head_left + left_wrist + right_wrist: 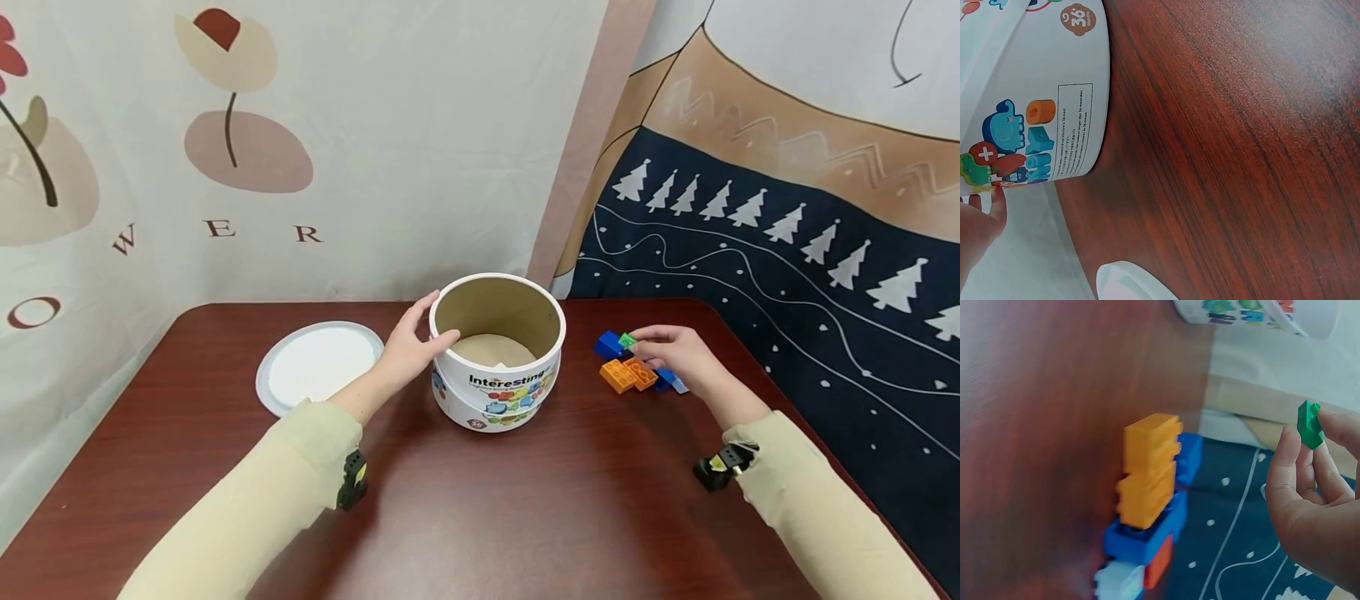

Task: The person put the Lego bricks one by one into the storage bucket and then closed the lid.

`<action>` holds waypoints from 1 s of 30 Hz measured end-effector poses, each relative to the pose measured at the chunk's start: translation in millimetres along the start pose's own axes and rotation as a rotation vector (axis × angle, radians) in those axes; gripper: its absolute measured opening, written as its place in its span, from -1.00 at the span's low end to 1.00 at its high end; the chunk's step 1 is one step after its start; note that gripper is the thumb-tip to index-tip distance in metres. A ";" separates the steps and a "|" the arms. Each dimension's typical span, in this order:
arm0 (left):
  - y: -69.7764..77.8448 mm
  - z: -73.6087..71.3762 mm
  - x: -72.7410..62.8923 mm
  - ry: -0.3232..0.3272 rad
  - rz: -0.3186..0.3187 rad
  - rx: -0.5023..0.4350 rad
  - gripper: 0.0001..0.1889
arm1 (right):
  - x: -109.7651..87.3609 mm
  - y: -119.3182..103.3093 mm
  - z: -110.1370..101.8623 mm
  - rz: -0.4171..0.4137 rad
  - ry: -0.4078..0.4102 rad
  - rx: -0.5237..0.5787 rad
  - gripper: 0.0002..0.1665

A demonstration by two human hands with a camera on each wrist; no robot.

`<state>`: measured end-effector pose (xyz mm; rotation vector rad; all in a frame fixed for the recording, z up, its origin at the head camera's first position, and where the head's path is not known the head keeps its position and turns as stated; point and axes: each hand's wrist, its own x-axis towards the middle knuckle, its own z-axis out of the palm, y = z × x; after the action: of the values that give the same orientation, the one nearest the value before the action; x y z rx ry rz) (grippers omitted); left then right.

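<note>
Already the lid (318,365) is off; my left hand (407,354) grips the bucket (495,383), right hand (678,352) pinches a green block (1309,427), other blocks (618,377) lie unlifted.

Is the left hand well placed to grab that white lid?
Probably yes: the white lid lies close by with nothing on top, though the left hand would first have to leave the bucket.
</note>
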<state>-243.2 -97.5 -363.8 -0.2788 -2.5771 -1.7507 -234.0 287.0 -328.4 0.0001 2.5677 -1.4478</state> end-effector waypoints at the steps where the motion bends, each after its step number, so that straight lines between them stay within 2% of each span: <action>1: 0.2 -0.1 0.0 -0.001 -0.001 0.002 -0.24 | 0.7 -4.5 0.2 -0.006 0.001 -0.001 -0.42; 8: 0.1 0.0 0.5 -0.002 -0.004 0.006 -0.24 | 6.5 -35.0 4.5 -0.040 0.003 0.042 -0.44; 16: -0.7 0.2 0.5 0.004 -0.004 0.007 -0.24 | 13.2 -60.4 14.4 -0.087 -0.009 0.023 -0.47; 30: -0.3 0.2 0.3 0.006 -0.002 0.010 -0.24 | 26.2 -91.6 49.9 -0.198 -0.063 0.011 -0.59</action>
<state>-243.5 -97.3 -364.1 -0.2704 -2.5814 -1.7363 -260.0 194.4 -280.2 -0.3009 2.5689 -1.5018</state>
